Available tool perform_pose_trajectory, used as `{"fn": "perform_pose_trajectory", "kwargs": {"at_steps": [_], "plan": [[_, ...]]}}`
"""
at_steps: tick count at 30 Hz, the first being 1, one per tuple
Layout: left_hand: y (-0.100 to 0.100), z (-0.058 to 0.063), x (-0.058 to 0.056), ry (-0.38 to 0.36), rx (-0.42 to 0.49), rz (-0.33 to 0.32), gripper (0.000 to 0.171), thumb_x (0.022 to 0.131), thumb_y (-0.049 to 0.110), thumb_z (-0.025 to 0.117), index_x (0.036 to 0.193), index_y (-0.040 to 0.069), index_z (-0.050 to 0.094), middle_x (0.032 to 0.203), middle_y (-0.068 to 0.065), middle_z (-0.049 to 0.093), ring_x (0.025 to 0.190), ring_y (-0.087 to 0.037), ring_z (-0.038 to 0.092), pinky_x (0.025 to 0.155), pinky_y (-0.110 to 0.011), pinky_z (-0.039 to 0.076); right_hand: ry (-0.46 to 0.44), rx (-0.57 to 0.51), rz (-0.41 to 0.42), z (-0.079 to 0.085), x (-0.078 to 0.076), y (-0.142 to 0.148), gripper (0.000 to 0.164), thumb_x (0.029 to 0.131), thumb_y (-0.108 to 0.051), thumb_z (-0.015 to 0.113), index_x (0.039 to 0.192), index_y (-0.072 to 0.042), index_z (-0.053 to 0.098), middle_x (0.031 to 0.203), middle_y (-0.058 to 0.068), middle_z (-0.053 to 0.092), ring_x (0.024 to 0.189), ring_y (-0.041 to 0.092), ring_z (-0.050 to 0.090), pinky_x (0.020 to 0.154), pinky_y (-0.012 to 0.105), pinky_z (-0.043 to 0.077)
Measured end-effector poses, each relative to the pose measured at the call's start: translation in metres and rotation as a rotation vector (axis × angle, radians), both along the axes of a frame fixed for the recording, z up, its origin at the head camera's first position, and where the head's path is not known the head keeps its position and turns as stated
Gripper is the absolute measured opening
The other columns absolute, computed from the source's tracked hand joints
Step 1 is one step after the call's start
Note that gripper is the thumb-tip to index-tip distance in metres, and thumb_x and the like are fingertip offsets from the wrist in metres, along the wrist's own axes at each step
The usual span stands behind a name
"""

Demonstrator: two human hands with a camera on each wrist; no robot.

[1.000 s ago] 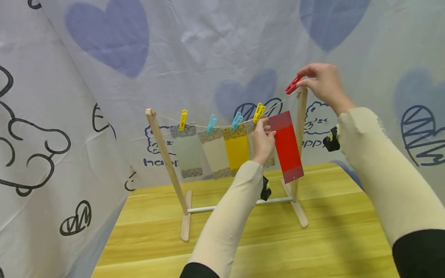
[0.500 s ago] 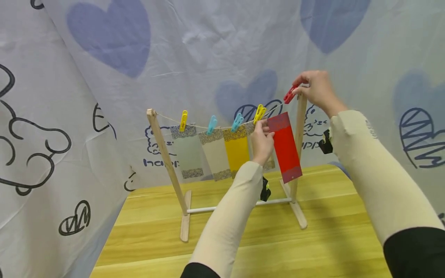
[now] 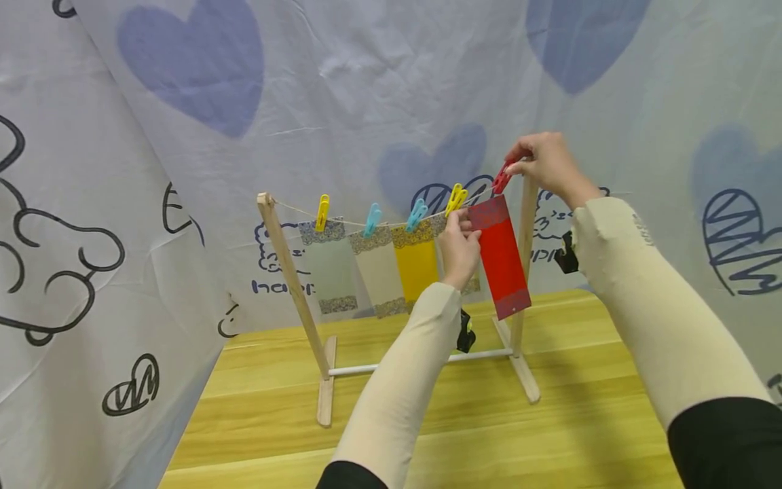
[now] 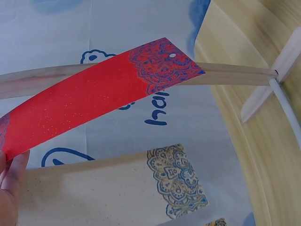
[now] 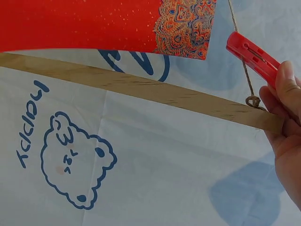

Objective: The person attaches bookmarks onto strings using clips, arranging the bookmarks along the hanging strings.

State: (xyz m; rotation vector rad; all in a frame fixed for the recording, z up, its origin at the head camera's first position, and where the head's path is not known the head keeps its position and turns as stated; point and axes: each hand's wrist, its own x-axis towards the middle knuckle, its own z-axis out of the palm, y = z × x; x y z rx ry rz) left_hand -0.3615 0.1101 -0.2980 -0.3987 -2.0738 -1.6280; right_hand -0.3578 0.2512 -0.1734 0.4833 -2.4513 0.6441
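My left hand [image 3: 461,248] pinches a red paper card [image 3: 504,255] by the left side of its upper end. The card has patterned bands at both ends, and a small hole shows at its lower end in the left wrist view. Up at the right end of the string [image 5: 250,82], my right hand [image 3: 546,159] pinches a red clothespin [image 3: 502,178] by its handles. In the right wrist view the clothespin lies across the string, its tip pointing toward the card's top edge, with a gap between them.
Two yellow clothespins [image 3: 322,212] and two blue ones [image 3: 373,219] hold pale cards [image 3: 332,268] and a yellow card [image 3: 417,268] on the string. The wooden stand [image 3: 293,285] has a white crossbar [image 3: 354,369] and rests on a wooden table [image 3: 256,435]. A printed cloth [image 3: 342,88] hangs behind.
My right hand has come down and left with the red clothespin, from above the string to the string just over the card's top edge. The left hand and card have barely shifted.
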Motion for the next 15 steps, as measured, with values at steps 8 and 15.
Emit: {"fn": "perform_pose_trajectory", "kwargs": {"at_steps": [8, 15], "plan": [[0.0011, 0.0020, 0.0017, 0.015, 0.019, 0.000, 0.033, 0.082, -0.005, 0.059, 0.113, 0.002, 0.054, 0.096, -0.012, 0.061, 0.083, -0.018, 0.060, 0.068, -0.015, 0.047, -0.111, 0.000, 0.019, -0.0002, -0.0006, -0.0022, 0.017, 0.081, 0.002, 0.062, 0.096, 0.010, 0.061, 0.096, 0.026, 0.060, 0.088, 0.036, 0.055, 0.076, 0.047, 0.046], [0.0019, 0.0015, 0.0005, 0.076, 0.036, -0.006, 0.032, 0.080, -0.009, 0.059, 0.111, 0.000, 0.055, 0.093, -0.014, 0.061, 0.082, -0.021, 0.060, 0.068, -0.015, 0.047, -0.116, -0.003, 0.030, -0.0011, -0.0006, -0.0032, 0.016, 0.080, 0.002, 0.063, 0.095, 0.010, 0.061, 0.094, 0.025, 0.060, 0.087, 0.037, 0.055, 0.076, 0.048, 0.046]]}}
